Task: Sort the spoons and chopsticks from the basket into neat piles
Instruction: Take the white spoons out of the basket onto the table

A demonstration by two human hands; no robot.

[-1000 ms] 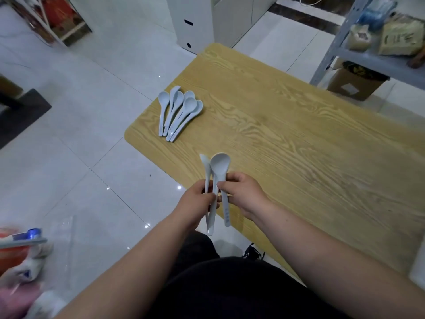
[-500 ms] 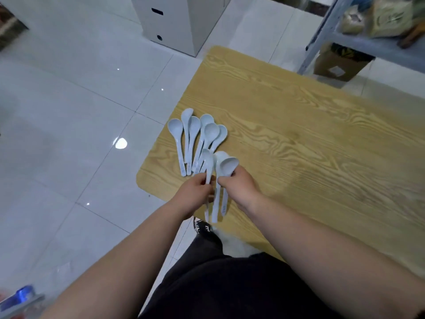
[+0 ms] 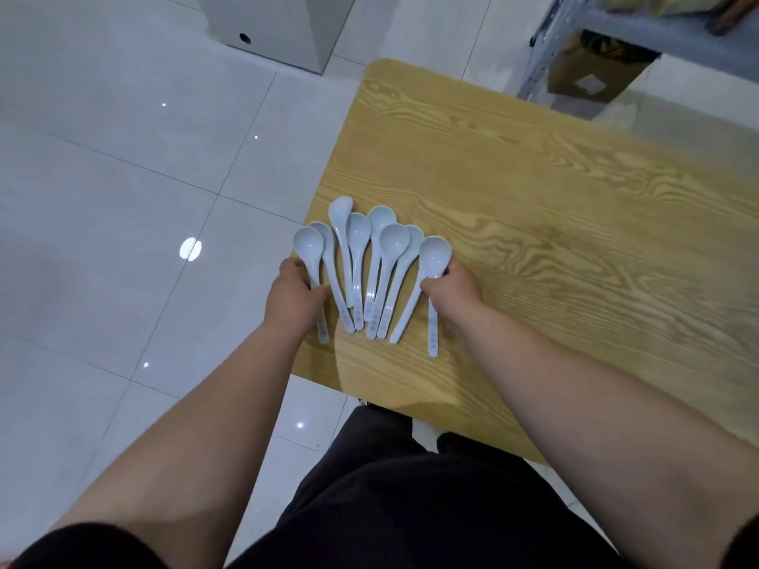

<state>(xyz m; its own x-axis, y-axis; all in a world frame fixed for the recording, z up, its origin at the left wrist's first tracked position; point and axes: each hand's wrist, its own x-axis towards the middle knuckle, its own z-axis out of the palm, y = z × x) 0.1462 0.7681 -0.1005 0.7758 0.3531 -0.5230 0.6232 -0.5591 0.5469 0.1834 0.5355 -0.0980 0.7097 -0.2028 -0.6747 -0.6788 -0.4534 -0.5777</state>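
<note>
1. Spreading over the left of the scene, a pale tiled floor (image 3: 102, 178) shows small light reflections.
2. A wooden table (image 3: 575, 240) fills the right; the person's dark trousers (image 3: 390, 507) stand at its near edge.
3. A white cabinet (image 3: 279, 26) stands at the far left, and a grey metal rack (image 3: 546, 47) at the far right with a cardboard box (image 3: 591, 76) under it.
4. Eight pale blue spoons (image 3: 382, 256) lie fanned at the table's near left corner, bowls far, handles converging near.
5. The left hand (image 3: 293, 297) curls its fingers round the handle of the leftmost spoon (image 3: 308, 246), at the table edge.
6. The right hand (image 3: 456, 287) pinches the neck of the rightmost spoon (image 3: 434, 252); its handle sticks out below the hand.
7. Small printing on the handles is too small to read.
</note>
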